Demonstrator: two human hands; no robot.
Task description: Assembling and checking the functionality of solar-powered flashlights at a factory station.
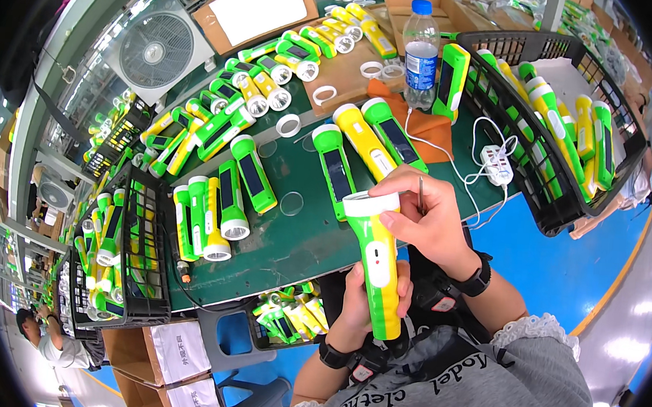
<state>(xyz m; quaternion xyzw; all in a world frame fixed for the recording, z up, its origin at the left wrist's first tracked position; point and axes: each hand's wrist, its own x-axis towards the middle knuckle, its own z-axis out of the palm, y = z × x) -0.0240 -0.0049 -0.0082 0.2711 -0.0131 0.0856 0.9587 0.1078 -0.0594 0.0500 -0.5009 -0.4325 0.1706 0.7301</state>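
A green and yellow flashlight (378, 264) stands nearly upright in front of me, its white head up. My left hand (355, 302) is closed around the lower body. My right hand (438, 223) pinches the white head ring (367, 206), thumb on its side and fingers over the top. A thin dark rod (420, 193), perhaps a tool, sticks up between the right fingers; its lower end is hidden. Just beyond lie a green flashlight with a dark solar panel (334, 170), a yellow one (364, 140) and another green one (393, 132).
Many flashlights cover the green table (301, 239). Loose white rings (288, 125) lie among them. Black crates of flashlights stand at left (142, 243) and right (546, 196). A water bottle (421, 59) and a white power strip (496, 165) with cables are at back right.
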